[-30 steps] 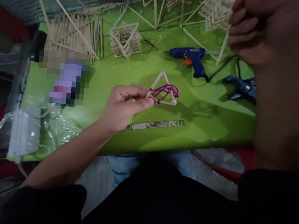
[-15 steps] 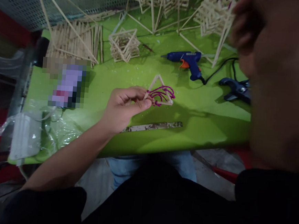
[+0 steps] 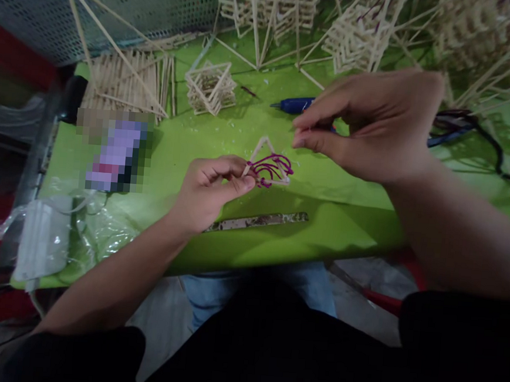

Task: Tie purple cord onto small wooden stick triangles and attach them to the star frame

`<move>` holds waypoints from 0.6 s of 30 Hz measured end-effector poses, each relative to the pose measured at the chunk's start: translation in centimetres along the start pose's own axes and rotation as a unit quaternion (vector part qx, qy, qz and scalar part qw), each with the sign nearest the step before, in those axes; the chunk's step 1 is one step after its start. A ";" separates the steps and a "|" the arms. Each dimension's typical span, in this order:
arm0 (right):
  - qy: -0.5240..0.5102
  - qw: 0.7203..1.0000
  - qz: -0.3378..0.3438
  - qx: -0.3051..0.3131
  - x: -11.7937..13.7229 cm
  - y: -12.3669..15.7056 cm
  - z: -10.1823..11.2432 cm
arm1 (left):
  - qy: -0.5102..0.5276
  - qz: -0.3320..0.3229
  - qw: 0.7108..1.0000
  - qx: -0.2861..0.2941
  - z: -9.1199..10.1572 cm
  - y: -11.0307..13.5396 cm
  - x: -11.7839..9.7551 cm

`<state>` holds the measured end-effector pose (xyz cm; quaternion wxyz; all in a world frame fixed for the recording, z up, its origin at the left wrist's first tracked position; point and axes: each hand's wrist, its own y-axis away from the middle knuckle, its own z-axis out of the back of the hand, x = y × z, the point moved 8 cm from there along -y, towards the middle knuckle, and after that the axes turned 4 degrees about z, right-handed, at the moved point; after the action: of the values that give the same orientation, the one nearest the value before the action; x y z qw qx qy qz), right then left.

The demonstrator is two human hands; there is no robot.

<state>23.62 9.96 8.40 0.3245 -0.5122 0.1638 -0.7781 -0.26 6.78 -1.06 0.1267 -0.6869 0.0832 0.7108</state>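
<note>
Between thumb and fingers, my left hand [image 3: 213, 190] pinches a small triangular stick frame [image 3: 258, 149] with loops of purple cord [image 3: 279, 162] tied to it, held above the green table. My right hand [image 3: 370, 126] hovers to the right of the frame, thumb and forefinger pressed together; whatever is in that pinch is too small to make out. Behind its fingertips lies a blue glue gun [image 3: 290, 105], partly covered by the hand. A flat, blotched strip [image 3: 261, 220] rests on the table just below the frame.
A small stacked-stick piece [image 3: 210, 87] stands behind the left hand, near a row of loose sticks [image 3: 125, 81]. Larger stick structures [image 3: 359, 37] line the back. At left are a blurred phone-like object [image 3: 116, 156] and a white block in plastic [image 3: 43, 236]. A black cable [image 3: 497, 145] lies at right.
My right hand has come down from the upper right to beside the stick frame, now covering part of the glue gun. My left hand keeps its hold, nearly still.
</note>
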 end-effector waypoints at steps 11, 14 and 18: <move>0.115 0.989 0.040 0.078 -0.4 -0.5 -0.3 | -0.005 -0.019 1.000 0.001 0.0 0.0 -0.3; 0.149 0.982 0.051 0.102 -1.5 -0.8 -0.5 | -0.003 -0.016 1.000 0.000 0.0 0.0 -0.1; 0.182 0.975 0.072 0.109 -2.8 -0.7 -0.9 | -0.001 -0.010 1.000 -0.011 0.2 -0.1 0.0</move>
<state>23.33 12.24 6.52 0.3984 -0.3106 0.1705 -0.8460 -0.43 6.88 -1.04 0.1259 -0.6884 0.0687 0.7110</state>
